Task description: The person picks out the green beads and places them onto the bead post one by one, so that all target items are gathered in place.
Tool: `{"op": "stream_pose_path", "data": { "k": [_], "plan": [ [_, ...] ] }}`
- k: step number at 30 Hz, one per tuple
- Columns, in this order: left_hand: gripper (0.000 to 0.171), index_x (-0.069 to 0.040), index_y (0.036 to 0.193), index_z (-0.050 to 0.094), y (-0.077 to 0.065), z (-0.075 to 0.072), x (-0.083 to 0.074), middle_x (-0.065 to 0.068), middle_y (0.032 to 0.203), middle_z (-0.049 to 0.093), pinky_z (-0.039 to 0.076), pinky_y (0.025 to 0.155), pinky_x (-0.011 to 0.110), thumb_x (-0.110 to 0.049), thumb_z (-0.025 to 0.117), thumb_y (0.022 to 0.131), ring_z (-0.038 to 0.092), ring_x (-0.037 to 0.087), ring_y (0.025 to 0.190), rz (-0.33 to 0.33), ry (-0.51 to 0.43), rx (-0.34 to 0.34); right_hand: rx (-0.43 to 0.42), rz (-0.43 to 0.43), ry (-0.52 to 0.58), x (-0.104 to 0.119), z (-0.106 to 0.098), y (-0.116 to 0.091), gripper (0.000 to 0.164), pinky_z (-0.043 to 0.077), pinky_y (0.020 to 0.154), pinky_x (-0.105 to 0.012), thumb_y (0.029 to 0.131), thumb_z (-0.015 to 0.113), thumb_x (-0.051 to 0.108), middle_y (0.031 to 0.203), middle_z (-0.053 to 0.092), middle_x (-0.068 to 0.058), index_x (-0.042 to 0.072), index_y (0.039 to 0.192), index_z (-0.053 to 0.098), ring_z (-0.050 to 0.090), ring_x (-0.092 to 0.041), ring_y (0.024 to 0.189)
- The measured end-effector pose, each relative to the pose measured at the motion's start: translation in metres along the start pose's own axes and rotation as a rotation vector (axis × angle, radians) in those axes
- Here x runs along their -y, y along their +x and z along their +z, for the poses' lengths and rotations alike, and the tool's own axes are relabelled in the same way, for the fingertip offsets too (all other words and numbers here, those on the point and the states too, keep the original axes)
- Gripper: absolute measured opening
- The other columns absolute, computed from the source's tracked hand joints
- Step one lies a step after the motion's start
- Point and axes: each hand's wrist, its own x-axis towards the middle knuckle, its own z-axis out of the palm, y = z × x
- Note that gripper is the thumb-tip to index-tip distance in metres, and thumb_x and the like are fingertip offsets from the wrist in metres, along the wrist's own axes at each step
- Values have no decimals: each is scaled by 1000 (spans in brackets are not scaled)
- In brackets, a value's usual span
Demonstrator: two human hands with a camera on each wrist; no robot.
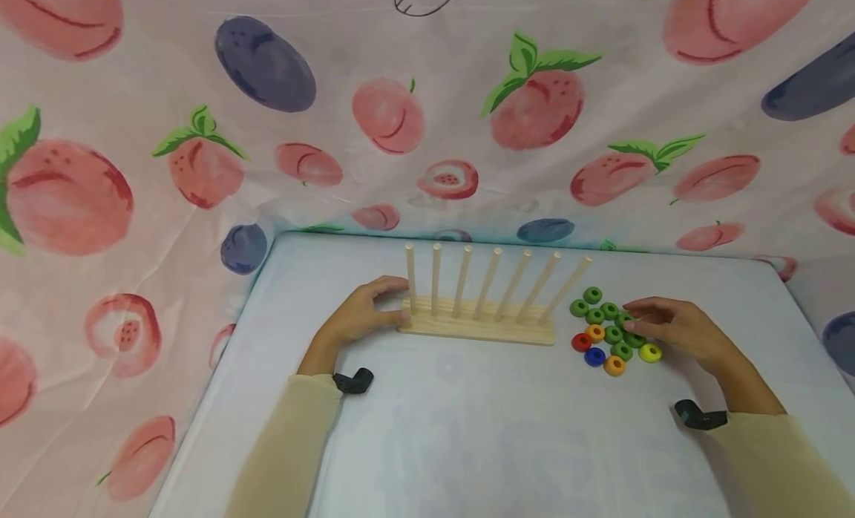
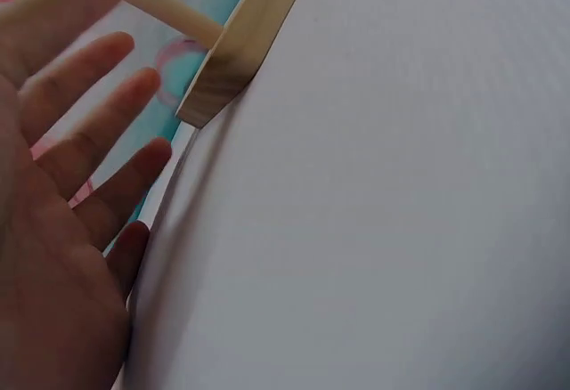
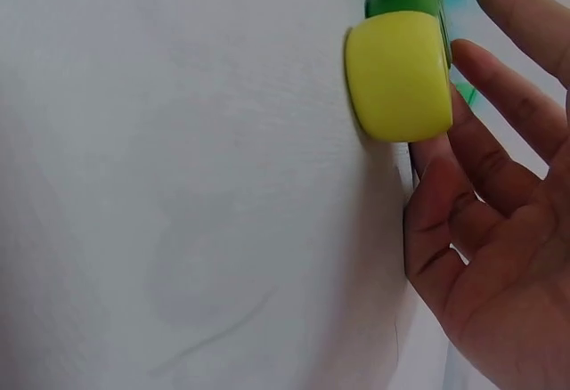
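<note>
A wooden peg rack (image 1: 477, 321) with a row of several upright dowels stands on the white table. My left hand (image 1: 364, 314) is at its left end, thumb beside the base and fingers spread behind; the left wrist view shows that hand (image 2: 80, 167) with loosely bent fingers close to the base's end (image 2: 223, 74). To the right of the rack lie several green rings (image 1: 595, 315). My right hand (image 1: 688, 332) reaches over the right-hand ones, thumb and fingers apart. In the right wrist view, a yellow ring (image 3: 401, 78) sits just before its relaxed fingers.
Among the green rings' near side are a red ring (image 1: 582, 342), a blue ring (image 1: 594, 357) and two orange rings, one of them the nearer orange ring (image 1: 615, 366). A fruit-patterned cloth (image 1: 427, 117) hangs behind the table (image 1: 481, 429) and along its left side.
</note>
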Motion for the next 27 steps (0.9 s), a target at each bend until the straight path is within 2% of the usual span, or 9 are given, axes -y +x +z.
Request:
{"op": "stream_pose_path", "data": {
  "k": [5,9,12,15,18,22,27],
  "plan": [
    [57,-21,133,66,2,2,2,-3,138,62,35,120,46,-36,86,82,50,19,138,-5,72,40,35,-1,9,0,-1,1,71,49,97,-56,95,68,51,136,59,-24,4,145,53,56,-37,119],
    [63,-19,135,66,2,1,3,-6,141,59,37,119,45,-36,89,79,50,18,139,13,132,56,42,8,13,-2,-1,2,72,49,96,-54,94,69,52,135,59,-23,5,146,53,55,-36,118],
    [67,-15,138,65,2,1,5,-5,144,58,37,119,45,-37,89,79,48,19,141,38,212,58,43,19,17,-5,0,3,75,48,96,-54,92,70,55,133,60,-22,5,146,53,54,-36,118],
    [72,-13,139,64,2,0,6,-3,146,57,28,123,49,-42,88,78,45,22,142,65,323,48,43,28,23,-7,0,3,76,48,97,-54,91,70,57,131,60,-21,6,146,53,54,-35,117],
    [74,-14,139,64,1,0,7,-1,146,57,12,126,56,-47,87,77,41,25,145,82,419,32,42,22,24,-8,0,3,76,48,96,-51,91,71,55,130,61,-20,6,146,53,54,-33,116],
    [73,-20,138,65,1,0,9,-2,152,53,-10,123,66,-52,86,76,30,26,155,59,462,24,40,18,12,-7,1,4,74,50,94,-47,91,71,55,128,62,-19,6,145,54,55,-30,113],
    [73,-28,138,65,0,0,8,-6,159,45,-15,117,72,-61,83,75,19,27,159,22,507,11,42,18,-26,-5,0,5,75,50,93,-48,91,71,57,129,61,-19,7,144,55,55,-32,113]
  ]
}}
